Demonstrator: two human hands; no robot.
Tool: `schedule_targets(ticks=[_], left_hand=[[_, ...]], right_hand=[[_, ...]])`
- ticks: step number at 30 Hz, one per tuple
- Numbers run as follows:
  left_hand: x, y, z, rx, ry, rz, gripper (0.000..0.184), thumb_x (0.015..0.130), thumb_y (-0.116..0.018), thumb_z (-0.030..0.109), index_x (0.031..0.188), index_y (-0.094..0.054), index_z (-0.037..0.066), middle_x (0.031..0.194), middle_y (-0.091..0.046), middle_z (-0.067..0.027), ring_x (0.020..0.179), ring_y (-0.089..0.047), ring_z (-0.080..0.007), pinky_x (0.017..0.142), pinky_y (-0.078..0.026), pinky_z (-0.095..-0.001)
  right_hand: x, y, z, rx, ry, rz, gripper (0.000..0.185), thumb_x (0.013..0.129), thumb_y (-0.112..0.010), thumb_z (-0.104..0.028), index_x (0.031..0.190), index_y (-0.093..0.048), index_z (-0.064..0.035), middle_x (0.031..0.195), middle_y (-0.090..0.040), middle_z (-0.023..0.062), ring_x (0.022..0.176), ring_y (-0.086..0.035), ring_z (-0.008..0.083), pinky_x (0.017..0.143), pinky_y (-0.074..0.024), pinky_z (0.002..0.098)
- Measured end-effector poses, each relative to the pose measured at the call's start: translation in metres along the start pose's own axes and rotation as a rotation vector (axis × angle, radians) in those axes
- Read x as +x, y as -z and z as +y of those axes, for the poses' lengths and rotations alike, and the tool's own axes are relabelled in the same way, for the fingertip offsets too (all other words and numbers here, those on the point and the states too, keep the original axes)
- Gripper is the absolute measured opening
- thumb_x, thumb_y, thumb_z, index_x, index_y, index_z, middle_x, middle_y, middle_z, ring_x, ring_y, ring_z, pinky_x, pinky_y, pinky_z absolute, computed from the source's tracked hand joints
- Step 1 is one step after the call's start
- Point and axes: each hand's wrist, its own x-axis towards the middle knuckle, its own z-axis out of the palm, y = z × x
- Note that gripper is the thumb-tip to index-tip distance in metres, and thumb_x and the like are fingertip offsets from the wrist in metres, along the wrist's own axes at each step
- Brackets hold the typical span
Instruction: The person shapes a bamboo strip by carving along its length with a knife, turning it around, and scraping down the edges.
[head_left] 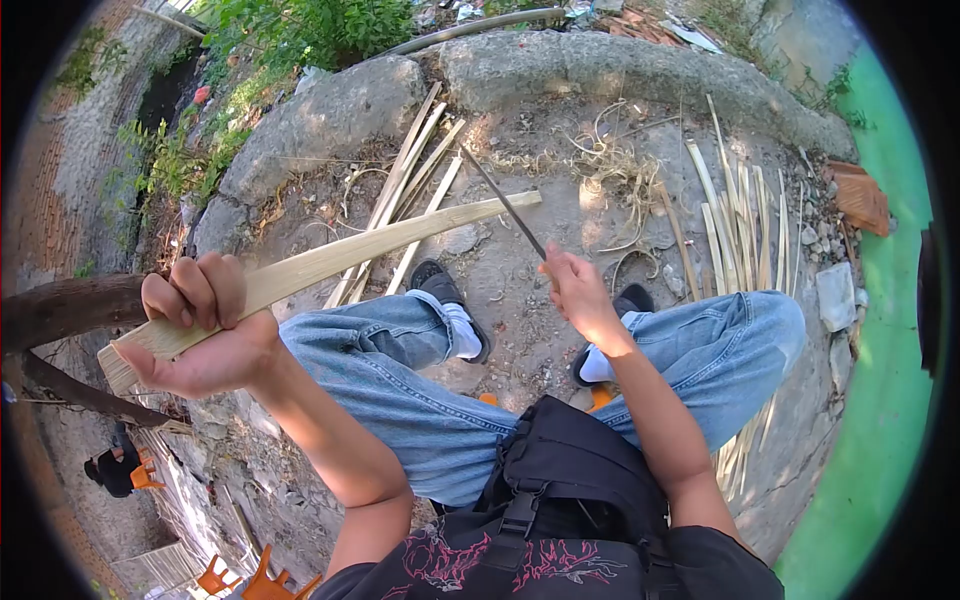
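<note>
My left hand [205,320] is wrapped round the near end of a long, flat, pale bamboo strip [370,245], which slants up to the right across the view. My right hand [580,295] is closed on the handle of a knife [505,203] with a narrow dark blade. The blade crosses the strip close to its far end; whether it cuts into the wood I cannot tell. Most of the knife's handle is hidden in my fingers. Both hands are held above my knees.
Split bamboo strips [400,185] lie on the ground ahead, and another bundle [740,220] lies to the right. Curled shavings [620,165] sit between them near a concrete kerb [620,75]. A dark wooden pole [75,312] juts in from the left. Orange chairs [262,580] and a seated person [115,465] are behind left.
</note>
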Motion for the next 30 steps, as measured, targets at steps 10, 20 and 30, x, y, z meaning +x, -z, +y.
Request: schedule_targets(ticks=[10,20,30], left_hand=[[0.001,-0.021,-0.003,0.281,-0.070,0.270,0.059,0.083,-0.043,0.067,0.060,-0.020,0.017,0.051,-0.019,0.0022,0.041,-0.015,-0.0077,0.041,-0.006,-0.0247],[-0.006,-0.033,-0.008,0.348,-0.109,0.347,0.057,0.085,-0.040,0.065,0.061,-0.019,0.017,0.051,-0.019,0.0016,0.041,-0.017,-0.0084,0.041,-0.007,-0.0243],[-0.011,-0.040,-0.008,0.324,-0.112,0.300,0.056,0.085,-0.041,0.063,0.061,-0.020,0.016,0.050,-0.021,0.0006,0.041,-0.017,-0.0091,0.040,-0.009,-0.0246]], right_hand=[[0.009,-0.023,0.031,-0.314,0.118,-0.060,0.058,0.096,-0.045,-0.048,0.063,-0.055,-0.0022,0.050,-0.045,0.0011,0.050,-0.045,0.0114,0.049,-0.0361,0.0299],[-0.007,-0.035,0.021,-0.188,0.168,-0.140,0.059,0.095,-0.047,-0.046,0.064,-0.052,0.0042,0.051,-0.042,0.0106,0.050,-0.037,0.0159,0.049,-0.0344,0.0358],[-0.029,-0.041,-0.006,-0.194,0.330,-0.202,0.058,0.095,-0.048,-0.047,0.067,-0.055,0.0034,0.051,-0.047,0.0139,0.048,-0.042,0.0177,0.048,-0.0357,0.0368]])
